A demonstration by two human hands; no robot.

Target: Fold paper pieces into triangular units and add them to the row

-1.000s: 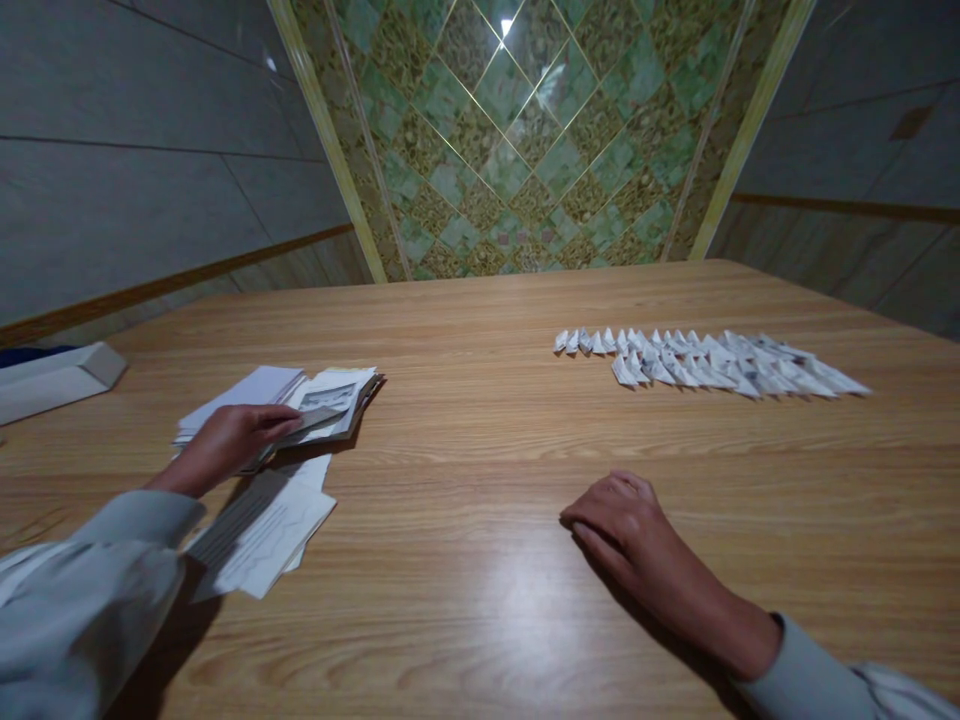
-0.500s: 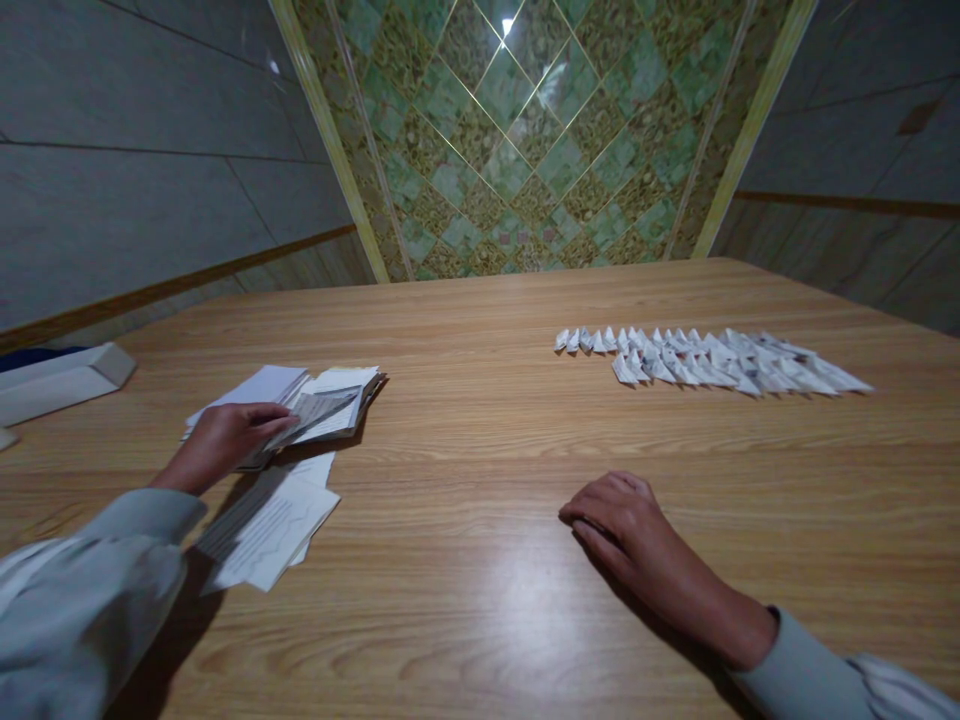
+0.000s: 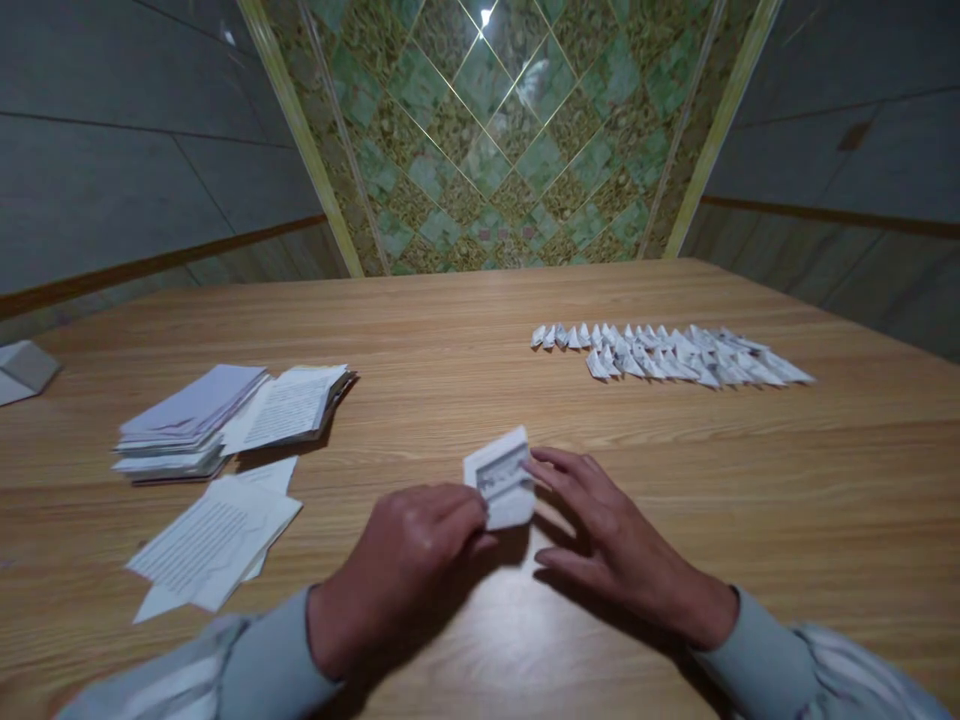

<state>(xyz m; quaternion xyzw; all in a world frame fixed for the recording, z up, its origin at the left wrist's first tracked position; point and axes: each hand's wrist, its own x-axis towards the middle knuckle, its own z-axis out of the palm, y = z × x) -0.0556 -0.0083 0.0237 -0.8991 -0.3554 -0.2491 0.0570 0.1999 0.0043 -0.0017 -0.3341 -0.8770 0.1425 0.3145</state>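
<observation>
A small printed sheet of paper is tilted above the table, pinched at its lower left edge by my left hand. My right hand is at the sheet's right side, thumb and fingers apart, with fingertips at or very near its edge. To the left lie a thick stack of papers, a printed pile beside it and several loose printed sheets. Folded white paper pieces stand in two rows at the right.
The wooden table reaches back to a green and gold tiled wall. A white box sits at the far left edge. Grey walls flank both sides.
My left hand has moved from the paper piles to the middle, bringing a sheet. My right hand has opened beside it. The view has shifted slightly to the right.
</observation>
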